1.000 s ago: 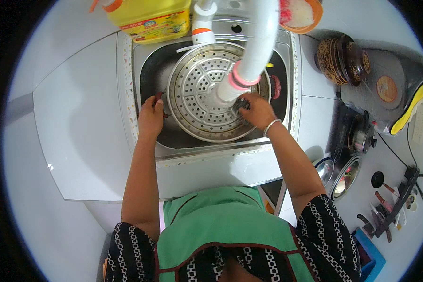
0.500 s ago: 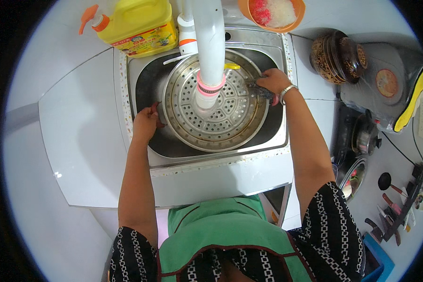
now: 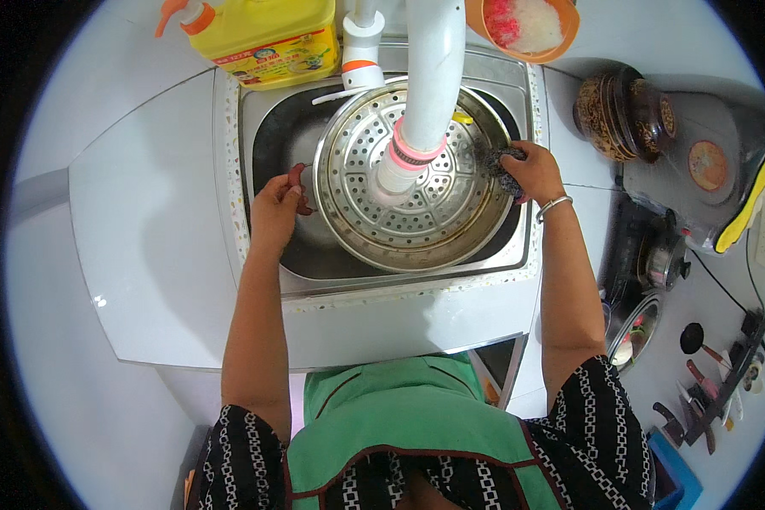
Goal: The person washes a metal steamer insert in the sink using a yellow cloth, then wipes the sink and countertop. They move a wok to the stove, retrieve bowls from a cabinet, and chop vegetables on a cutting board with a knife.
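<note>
A round metal steamer pot with a perforated base (image 3: 408, 257) sits in the steel sink (image 3: 282, 127). At its left side my left hand (image 3: 274, 212) is closed on the reddish-brown side handle (image 3: 297, 178). On the right, my right hand (image 3: 535, 174) grips a dark scouring pad (image 3: 503, 170) against the pot's inner wall near the rim. The fingers under that hand are partly hidden. A thick white tap spout (image 3: 433, 68) with a pink collar hangs over the pot and hides part of its base.
A yellow pump jug (image 3: 276, 38) stands behind the sink's left corner, an orange bowl (image 3: 569, 21) behind its right. Stacked brown patterned bowls (image 3: 608, 110) sit right of the sink. A lidded pot (image 3: 665, 259) and hanging knives (image 3: 697, 399) are farther right.
My view has shifted, so the sink and pot appear farther right. The scouring pad has moved slightly outward toward the pot's right rim. More of the left handle shows now.
</note>
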The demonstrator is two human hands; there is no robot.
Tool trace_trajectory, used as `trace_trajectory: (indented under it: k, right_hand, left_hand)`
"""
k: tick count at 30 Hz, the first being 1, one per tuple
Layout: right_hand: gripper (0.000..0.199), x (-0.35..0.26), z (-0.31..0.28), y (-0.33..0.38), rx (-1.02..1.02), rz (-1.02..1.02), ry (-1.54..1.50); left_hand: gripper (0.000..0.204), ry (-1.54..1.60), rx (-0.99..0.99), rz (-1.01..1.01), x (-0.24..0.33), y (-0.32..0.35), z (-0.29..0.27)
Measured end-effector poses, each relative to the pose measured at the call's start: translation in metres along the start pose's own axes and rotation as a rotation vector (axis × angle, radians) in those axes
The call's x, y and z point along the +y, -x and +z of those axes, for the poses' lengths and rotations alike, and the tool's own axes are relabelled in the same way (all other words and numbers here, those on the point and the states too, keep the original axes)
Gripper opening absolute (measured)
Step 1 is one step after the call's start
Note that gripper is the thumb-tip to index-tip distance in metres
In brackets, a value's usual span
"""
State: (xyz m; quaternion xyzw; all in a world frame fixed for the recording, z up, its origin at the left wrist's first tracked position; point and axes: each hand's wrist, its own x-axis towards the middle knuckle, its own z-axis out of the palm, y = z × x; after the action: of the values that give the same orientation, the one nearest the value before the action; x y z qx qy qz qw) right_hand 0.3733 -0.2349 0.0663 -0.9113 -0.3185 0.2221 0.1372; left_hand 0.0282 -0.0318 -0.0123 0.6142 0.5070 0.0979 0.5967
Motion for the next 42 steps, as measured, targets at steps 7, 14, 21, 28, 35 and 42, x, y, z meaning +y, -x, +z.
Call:
trace_trajectory:
  k: [7,14,21,28,35,42]
  right_hand:
    - [0.038,0.01,-0.05,0.021,0.073,0.096,0.004]
    - [0.037,0.019,-0.015,0.017,0.14,0.054,0.092]
    - [0.04,0.007,0.02,0.024,0.145,0.068,0.04]
    - [0.048,0.002,0.085,0.025,0.19,-0.049,-0.087]
    - [0.034,-0.025,0.1,0.055,0.071,-0.322,-0.059]
    - [0.023,-0.007,0.182,0.034,-0.172,-0.461,0.645]
  left_hand:
    - [0.023,0.205,-0.066,-0.002,0.01,0.018,0.04]
    - [0.021,0.062,-0.007,0.075,-0.02,-0.02,0.047]
    - [0.022,-0.251,0.148,0.102,-0.017,-0.016,0.025]
    - [0.033,-0.648,0.235,0.147,0.034,0.023,-0.019]
    - [0.03,-0.748,0.23,0.25,0.027,0.021,-0.038]
    - [0.03,-0.852,0.138,0.233,0.035,-0.014,-0.027]
